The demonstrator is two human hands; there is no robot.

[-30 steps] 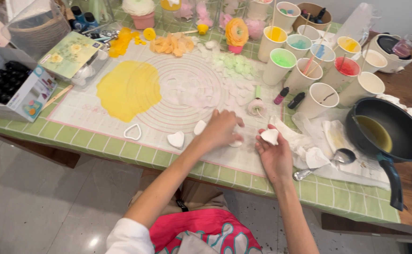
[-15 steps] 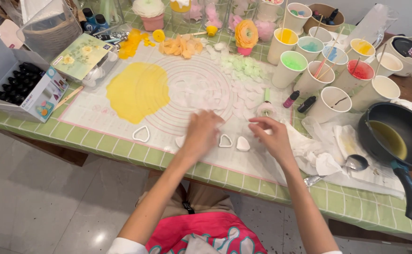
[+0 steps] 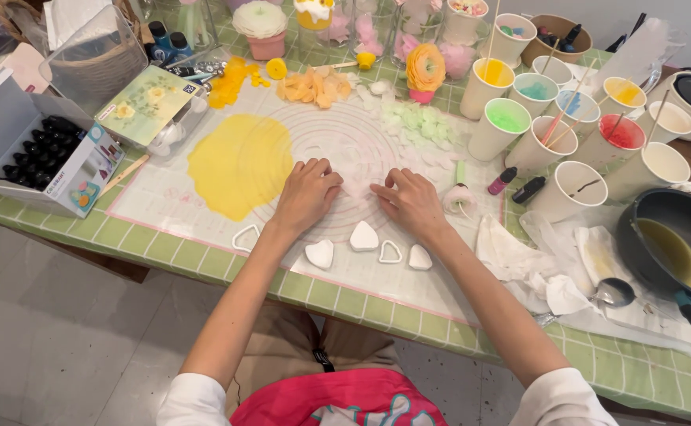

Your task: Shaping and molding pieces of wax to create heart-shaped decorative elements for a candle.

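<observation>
Both hands lie palm-down on the white silicone mat (image 3: 203,213) in the middle of the table (image 3: 637,371), the left hand (image 3: 307,193) and right hand (image 3: 408,201) with fingers loosely curled, gripping nothing, fingertips touching a thin pale sheet (image 3: 359,185) between them. Petal-shaped cutters (image 3: 363,237) lie just nearer.

1. A home craft space, seemingly for making artificial flowers.
2. The bench (image 3: 203,264) wears a green checked cloth under a silicone work mat (image 3: 345,150).
3. Paper cups (image 3: 511,126) of coloured liquid stand by a black pan (image 3: 677,244).
4. Finished flowers (image 3: 426,69) and loose petals (image 3: 314,85) line the back; a box of small dark bottles (image 3: 41,154) sits at one side.
</observation>
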